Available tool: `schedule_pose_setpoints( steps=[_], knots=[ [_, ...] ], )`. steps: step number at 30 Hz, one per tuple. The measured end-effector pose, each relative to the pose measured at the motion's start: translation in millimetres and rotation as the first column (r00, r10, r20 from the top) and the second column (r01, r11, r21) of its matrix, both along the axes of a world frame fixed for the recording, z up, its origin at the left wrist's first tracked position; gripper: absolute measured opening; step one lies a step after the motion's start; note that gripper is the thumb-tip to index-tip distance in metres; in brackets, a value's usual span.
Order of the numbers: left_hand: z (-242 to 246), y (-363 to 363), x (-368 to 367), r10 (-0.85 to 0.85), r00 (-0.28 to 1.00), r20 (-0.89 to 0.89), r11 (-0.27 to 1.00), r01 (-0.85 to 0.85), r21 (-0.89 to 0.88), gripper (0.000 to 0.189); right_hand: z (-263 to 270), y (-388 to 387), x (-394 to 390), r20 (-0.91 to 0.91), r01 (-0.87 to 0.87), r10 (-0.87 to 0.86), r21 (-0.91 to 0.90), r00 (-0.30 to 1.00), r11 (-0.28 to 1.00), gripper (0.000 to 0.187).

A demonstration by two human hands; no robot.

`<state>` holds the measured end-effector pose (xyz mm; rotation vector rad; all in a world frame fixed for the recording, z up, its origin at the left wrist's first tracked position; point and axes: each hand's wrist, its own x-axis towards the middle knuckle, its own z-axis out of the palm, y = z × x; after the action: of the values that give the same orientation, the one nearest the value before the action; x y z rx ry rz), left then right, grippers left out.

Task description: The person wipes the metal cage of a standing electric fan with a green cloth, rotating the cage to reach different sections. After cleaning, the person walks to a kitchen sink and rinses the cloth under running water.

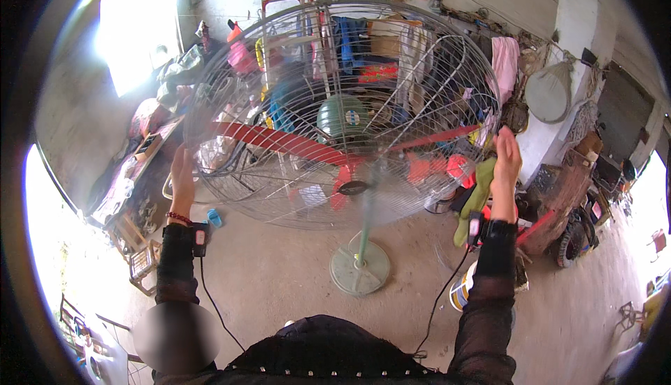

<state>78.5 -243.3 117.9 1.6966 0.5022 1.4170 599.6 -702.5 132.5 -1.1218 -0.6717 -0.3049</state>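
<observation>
A large pedestal fan with red blades (283,141) and a round wire cage (335,2) fills the middle of the head view. Its green pole (368,217) stands on a round base (360,268) on the floor. At the cage's left rim is my left hand (183,175), raised upright, palm turned inward. My right hand (506,167) is upright at the right rim. Whether either hand grips the wires cannot be made out. Both wrists carry strapped devices with black cables.
A green tank (342,115), hung clothes (348,44) and a ladder (264,44) are behind the fan. A bucket (462,288) stands near my right forearm, blue slippers (214,218) by the left. A wooden chair (142,264) is at the left, a tyre (571,243) at the right.
</observation>
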Motion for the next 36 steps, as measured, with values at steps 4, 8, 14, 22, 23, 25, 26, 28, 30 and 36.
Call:
schedule_pose_setpoints(
  steps=[4, 8, 14, 22, 23, 25, 26, 28, 30, 36],
  knots=[
    [-7, 13, -2, -0.044, 0.999, 0.019, 0.999, 0.044, -0.007, 0.037, 32, -6, 41, 0.026, -0.009, 0.011, -0.074, 1.0, 0.997, 0.047],
    [-10, 19, -1, -0.083, 0.996, 0.026, 0.997, 0.083, -0.001, 0.039, 43, -4, 61, 0.061, -0.068, 0.087, -0.27, 0.994, 0.961, 0.038],
    [-11, 24, -1, -0.089, 0.996, -0.002, 0.995, 0.089, 0.035, 0.04, 31, 4, 78, 0.085, -0.099, 0.134, -0.331, 0.987, 0.938, 0.037],
    [-22, 39, -4, -0.037, 0.999, 0.033, 0.999, 0.037, -0.024, 0.041, 25, 16, 88, -0.062, -0.219, 0.211, -0.186, 0.975, 0.958, 0.04],
    [-23, 39, -3, -0.076, 0.996, 0.051, 0.997, 0.075, 0.021, 0.041, 26, 14, 85, -0.032, -0.205, 0.203, -0.205, 0.979, 0.957, 0.04],
    [-22, 37, -2, 0.027, 0.997, 0.072, 0.999, -0.024, -0.035, 0.041, 31, 16, 83, -0.056, -0.225, 0.219, -0.209, 0.974, 0.952, 0.037],
    [-22, 36, 0, 0.008, 0.994, 0.108, 0.999, -0.003, -0.047, 0.041, 31, 15, 82, -0.033, -0.257, 0.256, -0.214, 0.966, 0.942, 0.036],
    [-21, 34, 3, -0.053, 0.984, 0.169, 0.997, 0.062, -0.045, 0.04, 32, 14, 82, -0.106, -0.207, 0.186, -0.235, 0.977, 0.95, 0.035],
    [-21, 33, 7, -0.044, 0.993, 0.114, 0.997, 0.05, -0.056, 0.039, 32, 15, 86, -0.075, -0.119, 0.101, -0.294, 0.992, 0.949, 0.03],
    [-22, 31, 13, 0.226, 0.972, -0.058, 0.967, -0.217, 0.135, 0.037, 23, 20, 110, -0.086, -0.139, 0.115, -0.367, 0.99, 0.92, 0.042]
  ],
)
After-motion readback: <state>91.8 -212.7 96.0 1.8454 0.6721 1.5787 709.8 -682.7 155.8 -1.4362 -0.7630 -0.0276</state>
